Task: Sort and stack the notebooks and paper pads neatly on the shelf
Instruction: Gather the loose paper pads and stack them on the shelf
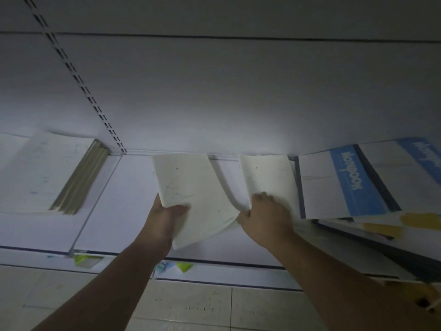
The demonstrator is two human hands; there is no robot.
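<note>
My left hand (167, 217) grips the near corner of a white paper pad (191, 187) that bends upward over the white shelf (119, 211). My right hand (265, 216) grips the near edge of a second white pad (269, 175) just to the right of the first. Both pads reach toward the shelf's back wall. A stack of white pads (55, 173) lies at the left. Blue-and-white notebooks (346, 182) marked "Notebook" lie at the right, overlapping each other.
A slotted upright rail (78, 80) runs up the back panel. A thin divider line (95, 199) crosses the shelf left of my hands. Green and blue price tags (183, 266) hang on the shelf's front edge. Dark-edged items with yellow patches (381, 230) lie at lower right. Tiled floor is below.
</note>
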